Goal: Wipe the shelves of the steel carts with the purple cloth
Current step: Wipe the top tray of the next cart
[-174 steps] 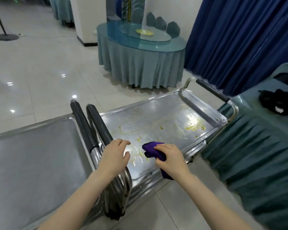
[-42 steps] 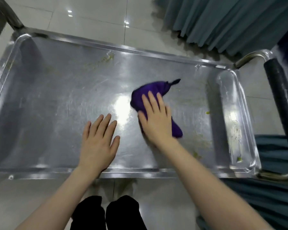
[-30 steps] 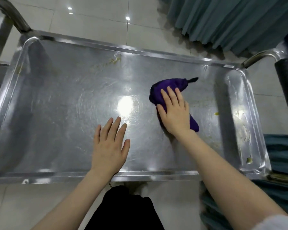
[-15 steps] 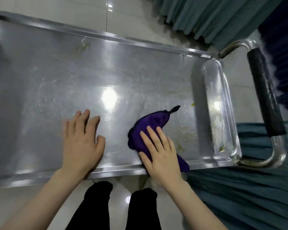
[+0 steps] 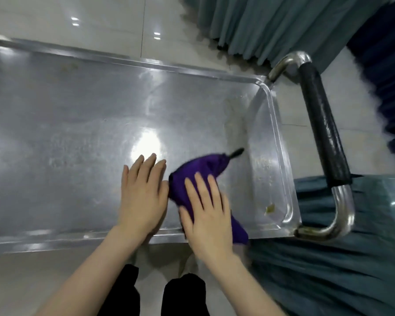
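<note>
My right hand (image 5: 205, 215) lies flat on the purple cloth (image 5: 201, 167), fingers straight and slightly spread, pressing it onto the top shelf (image 5: 66, 115) of the steel cart. The cloth sits near the front rim toward the shelf's right end, and its lower end hangs over that rim. My left hand (image 5: 144, 192) rests open, palm down, on bare steel just beside the cloth; I cannot tell whether it touches the fabric. A small yellowish scrap of residue (image 5: 270, 208) lies in the front right corner. The black-padded push handle (image 5: 324, 133) stands beyond the right end, its lower bend over a teal table skirt (image 5: 328, 270).
</note>
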The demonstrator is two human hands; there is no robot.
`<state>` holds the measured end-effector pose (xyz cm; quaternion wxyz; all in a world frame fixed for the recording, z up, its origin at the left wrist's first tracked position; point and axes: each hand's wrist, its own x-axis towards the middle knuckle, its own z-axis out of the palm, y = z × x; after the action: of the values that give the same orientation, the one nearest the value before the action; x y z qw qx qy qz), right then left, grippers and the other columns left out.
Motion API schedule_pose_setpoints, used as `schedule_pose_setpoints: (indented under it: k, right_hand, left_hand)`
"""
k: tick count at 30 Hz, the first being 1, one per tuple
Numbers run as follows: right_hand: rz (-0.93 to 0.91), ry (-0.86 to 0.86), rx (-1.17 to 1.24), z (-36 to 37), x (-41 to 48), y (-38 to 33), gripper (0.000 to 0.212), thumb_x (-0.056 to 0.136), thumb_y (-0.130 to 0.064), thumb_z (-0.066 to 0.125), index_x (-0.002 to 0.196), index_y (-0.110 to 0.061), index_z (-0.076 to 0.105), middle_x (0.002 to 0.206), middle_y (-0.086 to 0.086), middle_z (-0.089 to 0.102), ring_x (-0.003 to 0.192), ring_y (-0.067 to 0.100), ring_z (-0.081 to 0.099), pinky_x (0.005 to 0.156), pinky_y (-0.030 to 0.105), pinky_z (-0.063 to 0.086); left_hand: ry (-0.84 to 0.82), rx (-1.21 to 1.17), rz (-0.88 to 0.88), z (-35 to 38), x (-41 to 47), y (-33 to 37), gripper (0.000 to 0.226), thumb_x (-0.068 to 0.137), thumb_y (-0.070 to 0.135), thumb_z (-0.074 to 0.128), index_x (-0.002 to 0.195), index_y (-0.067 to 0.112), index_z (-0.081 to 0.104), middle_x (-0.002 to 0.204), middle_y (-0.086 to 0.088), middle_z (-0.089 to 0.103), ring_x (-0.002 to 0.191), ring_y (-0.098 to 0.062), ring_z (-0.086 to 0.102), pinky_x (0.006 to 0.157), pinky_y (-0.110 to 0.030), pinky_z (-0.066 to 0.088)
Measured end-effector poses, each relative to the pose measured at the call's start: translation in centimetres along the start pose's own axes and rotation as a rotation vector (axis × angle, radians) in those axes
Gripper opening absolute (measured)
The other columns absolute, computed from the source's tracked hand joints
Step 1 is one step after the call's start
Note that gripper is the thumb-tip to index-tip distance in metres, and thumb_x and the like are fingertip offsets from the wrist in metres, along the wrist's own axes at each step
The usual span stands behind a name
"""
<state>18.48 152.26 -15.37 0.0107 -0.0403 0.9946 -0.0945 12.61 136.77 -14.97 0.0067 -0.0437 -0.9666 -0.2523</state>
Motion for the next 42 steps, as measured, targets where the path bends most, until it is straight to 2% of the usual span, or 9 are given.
schedule_pose_setpoints:
  k: [5,11,16,20,24,29,34,38,42]
  right_hand:
    - [-0.133,-0.084,-0.010,-0.8,3.9,4.3,0.059,0.100,-0.049,0.033,0.154,-0.030,0.023,0.163,-0.005,0.015,0.151,0.017,0.005,0.118,0.043,0.020]
    - [0.118,-0.035,-0.081,-1.8,17.2,7.5,0.058,0.101,-0.049,0.030,0.155,-0.029,0.020,0.163,-0.006,0.013,0.150,0.018,0.004,0.114,0.042,0.022]
    - [0.072,0.033,-0.014,-1.5,6.5,6.9,0.060,0.099,-0.045,0.034,0.155,-0.027,0.021,0.163,-0.004,0.014,0.150,0.018,0.005,0.117,0.046,0.018]
    - [0.014,-0.054,-0.018,-2.0,-2.2,8.6,0.060,0.098,-0.045,0.036,0.154,-0.028,0.023,0.163,-0.006,0.014,0.151,0.017,0.004,0.117,0.044,0.019]
    - [0.123,-0.053,-0.038,-2.6,6.9,10.8,0.059,0.099,-0.049,0.032,0.154,-0.032,0.020,0.163,-0.009,0.011,0.150,0.015,0.000,0.118,0.043,0.009]
    - [0.299,-0.008,-0.017,-3.2,19.8,13.4,0.058,0.100,-0.047,0.030,0.154,-0.030,0.021,0.163,-0.007,0.015,0.150,0.016,0.003,0.118,0.043,0.010]
    - [0.218,-0.031,0.007,-3.5,9.3,12.2,0.059,0.100,-0.046,0.029,0.155,-0.030,0.016,0.163,-0.008,0.010,0.150,0.015,-0.001,0.120,0.045,0.009]
    - [0.211,-0.061,-0.041,-3.0,-1.7,11.0,0.060,0.098,-0.045,0.032,0.154,-0.026,0.023,0.162,-0.005,0.016,0.150,0.018,0.006,0.118,0.047,0.019]
    - [0.244,-0.073,-0.077,-3.4,3.8,12.6,0.061,0.099,-0.048,0.029,0.155,-0.027,0.019,0.163,-0.002,0.013,0.151,0.019,0.004,0.119,0.047,0.015]
  left_hand:
    - [0.040,0.144,-0.061,2.1,-0.5,1.3,0.043,0.094,0.026,0.042,0.135,0.019,0.050,0.149,-0.010,0.038,0.143,-0.032,0.023,0.115,-0.056,0.016]
    - [0.134,0.191,-0.027,2.9,-0.6,0.9,0.041,0.091,0.029,0.041,0.129,0.018,0.051,0.143,-0.010,0.040,0.138,-0.035,0.029,0.111,-0.057,0.020]
    - [0.145,0.187,-0.036,2.5,-0.3,1.1,0.042,0.090,0.030,0.041,0.129,0.018,0.050,0.143,-0.010,0.040,0.138,-0.035,0.028,0.112,-0.056,0.017]
    - [0.148,0.187,-0.050,2.3,-0.3,1.3,0.043,0.089,0.030,0.041,0.129,0.018,0.051,0.144,-0.011,0.041,0.138,-0.035,0.028,0.112,-0.056,0.016]
    - [0.164,0.189,-0.027,2.7,-0.2,0.9,0.042,0.089,0.029,0.041,0.128,0.017,0.052,0.143,-0.011,0.041,0.137,-0.036,0.029,0.112,-0.056,0.018]
    - [0.188,0.208,-0.016,3.2,-0.3,0.5,0.041,0.090,0.029,0.042,0.128,0.018,0.051,0.142,-0.010,0.041,0.137,-0.035,0.030,0.112,-0.055,0.018]
    - [0.128,0.176,-0.039,2.3,-0.3,1.0,0.043,0.089,0.032,0.041,0.130,0.020,0.050,0.144,-0.009,0.038,0.139,-0.033,0.027,0.113,-0.054,0.016]
    - [0.052,0.181,-0.090,1.8,-0.4,1.6,0.046,0.089,0.034,0.037,0.131,0.021,0.048,0.146,-0.009,0.036,0.141,-0.032,0.023,0.114,-0.054,0.013]
    - [0.030,0.187,-0.089,1.4,-0.2,1.9,0.045,0.089,0.031,0.038,0.130,0.018,0.050,0.145,-0.012,0.038,0.141,-0.034,0.023,0.113,-0.054,0.015]
